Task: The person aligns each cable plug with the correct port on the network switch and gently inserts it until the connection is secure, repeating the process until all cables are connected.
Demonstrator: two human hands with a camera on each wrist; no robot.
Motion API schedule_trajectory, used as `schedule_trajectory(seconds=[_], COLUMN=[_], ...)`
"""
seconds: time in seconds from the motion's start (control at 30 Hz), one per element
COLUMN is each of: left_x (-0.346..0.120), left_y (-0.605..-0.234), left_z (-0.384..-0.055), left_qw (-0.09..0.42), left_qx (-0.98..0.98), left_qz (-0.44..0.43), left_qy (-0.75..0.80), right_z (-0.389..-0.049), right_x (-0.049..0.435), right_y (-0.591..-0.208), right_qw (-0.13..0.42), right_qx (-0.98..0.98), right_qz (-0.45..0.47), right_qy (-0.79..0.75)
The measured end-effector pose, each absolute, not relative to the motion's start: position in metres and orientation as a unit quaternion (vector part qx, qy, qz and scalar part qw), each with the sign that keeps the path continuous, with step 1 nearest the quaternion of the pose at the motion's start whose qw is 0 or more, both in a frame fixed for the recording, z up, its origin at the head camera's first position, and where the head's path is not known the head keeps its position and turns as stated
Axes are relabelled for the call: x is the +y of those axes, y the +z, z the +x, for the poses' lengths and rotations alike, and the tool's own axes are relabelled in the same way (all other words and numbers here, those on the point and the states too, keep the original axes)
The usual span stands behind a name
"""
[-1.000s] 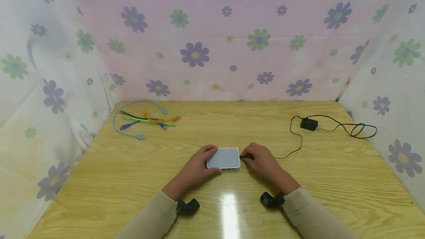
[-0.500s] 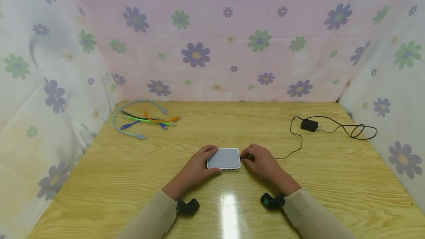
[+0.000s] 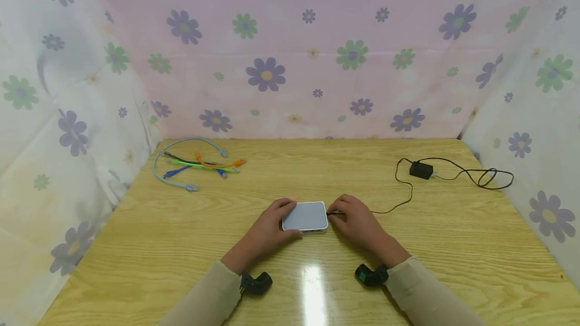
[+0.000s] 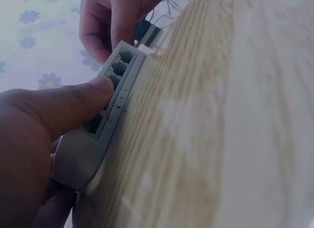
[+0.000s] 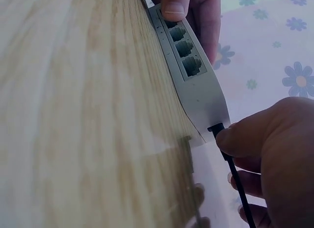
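A small white network switch (image 3: 310,217) with a grey top lies flat on the table. My left hand (image 3: 267,230) holds its left end, the thumb on the side with the row of Ethernet ports (image 5: 184,48). At the opposite end, a thin black power plug (image 5: 216,128) meets a socket in the switch's short side; how deep it sits cannot be told. The thumb and fingers of my right hand (image 3: 360,223) pinch this plug and its cable. From there the black cable (image 3: 399,207) runs right to a black power adapter (image 3: 421,170).
Several Ethernet cables lie at the back left: a grey one (image 3: 174,181), an orange one (image 3: 226,164), and green, blue and black ones crossing. A loop of black cable (image 3: 480,170) lies right of the adapter. Flowered cloth (image 3: 290,104) encloses the wooden table (image 3: 290,170).
My right hand's fingers have shifted slightly on the plug, and the cable now shows thinner and straighter between them. My left hand and the switch stay in place.
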State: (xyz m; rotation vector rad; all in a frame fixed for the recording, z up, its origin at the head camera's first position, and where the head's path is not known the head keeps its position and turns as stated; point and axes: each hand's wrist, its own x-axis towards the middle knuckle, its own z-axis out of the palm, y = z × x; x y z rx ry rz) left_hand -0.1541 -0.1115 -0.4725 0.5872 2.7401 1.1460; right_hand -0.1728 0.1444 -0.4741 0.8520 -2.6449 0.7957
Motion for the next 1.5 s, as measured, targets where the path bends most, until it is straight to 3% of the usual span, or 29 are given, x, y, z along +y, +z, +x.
schedule_trajectory(seconds=[0.2,0.7,1.17,1.5], left_x=[-0.110,-0.117,-0.114,-0.109], left_y=[-0.472,-0.472,-0.471,-0.468], left_z=[-0.153,-0.153,-0.155,-0.160], left_qw=[0.048,0.056,-0.002,-0.041], left_qx=[0.906,0.905,0.917,0.921], left_qz=[0.190,0.192,0.178,0.164], left_qy=[0.376,0.375,0.358,0.351], right_z=[-0.173,-0.168,-0.161,-0.150], right_x=[0.144,0.142,0.135,0.120], right_y=[-0.474,-0.466,-0.456,-0.455], right_qw=[0.136,0.069,0.014,0.042], right_qx=[-0.908,-0.920,-0.923,-0.922], right_qz=[0.295,0.273,0.280,0.299], right_qy=[0.263,0.273,0.263,0.241])
